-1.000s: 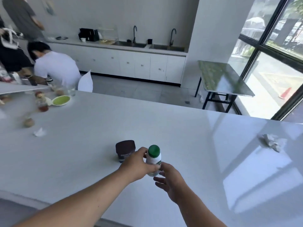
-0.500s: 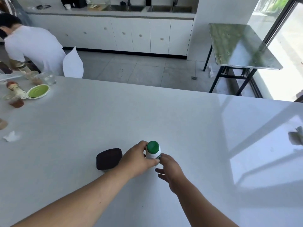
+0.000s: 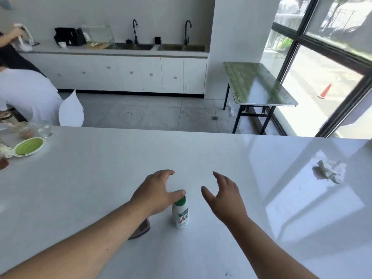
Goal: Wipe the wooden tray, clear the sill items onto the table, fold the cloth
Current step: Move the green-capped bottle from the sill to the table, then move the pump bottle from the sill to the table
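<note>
From the head view we see a small white bottle [image 3: 180, 213] with a green cap standing upright on the white bench [image 3: 100, 178]. Our left hand [image 3: 156, 193] hovers spread above it, thumb at the cap; our right hand [image 3: 224, 195] is spread and empty beside it. A dark container [image 3: 141, 230], perhaps a cup, hides under our left forearm. A crumpled cloth [image 3: 330, 171] lies far right.

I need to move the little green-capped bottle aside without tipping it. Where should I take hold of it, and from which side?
Grip the white bottle around its body below the green cap, coming from the right with the right hand, which is open and free. It stands upright on the table, tall and narrow, so a push at the cap would probably topple it. The left hand and a dark container crowd its left side.
</note>
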